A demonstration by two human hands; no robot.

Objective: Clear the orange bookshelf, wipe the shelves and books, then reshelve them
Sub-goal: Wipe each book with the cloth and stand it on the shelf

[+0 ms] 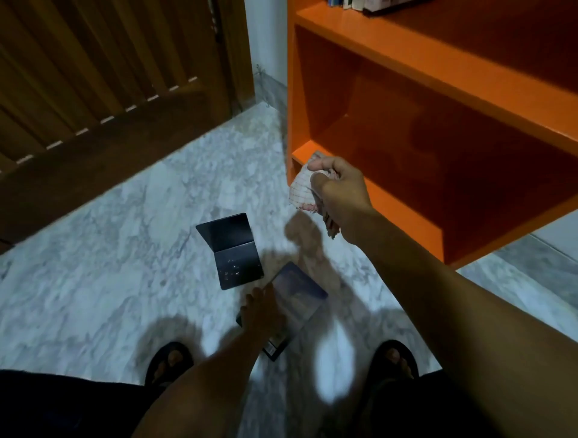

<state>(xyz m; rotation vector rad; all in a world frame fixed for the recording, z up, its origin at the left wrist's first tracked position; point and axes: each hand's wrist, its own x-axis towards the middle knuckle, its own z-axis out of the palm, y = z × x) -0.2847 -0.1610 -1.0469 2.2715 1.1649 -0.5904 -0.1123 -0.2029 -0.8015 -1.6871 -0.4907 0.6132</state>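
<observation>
The orange bookshelf [406,56] fills the upper right; its lower compartment holds nothing, and a few books [353,3] stand on the shelf above. My right hand [339,190] grips a bunched white checked cloth [301,184] in front of the lower shelf's left front corner. My left hand [261,312] holds a dark book [300,300] by its left edge, low over the floor. A second dark book [233,250] lies on the floor, partly open with its cover raised, just beyond it.
Grey marble floor [109,265] spreads to the left. A brown wooden louvred door [93,78] closes the upper left. My two feet in dark sandals [170,359] stand at the bottom of the view.
</observation>
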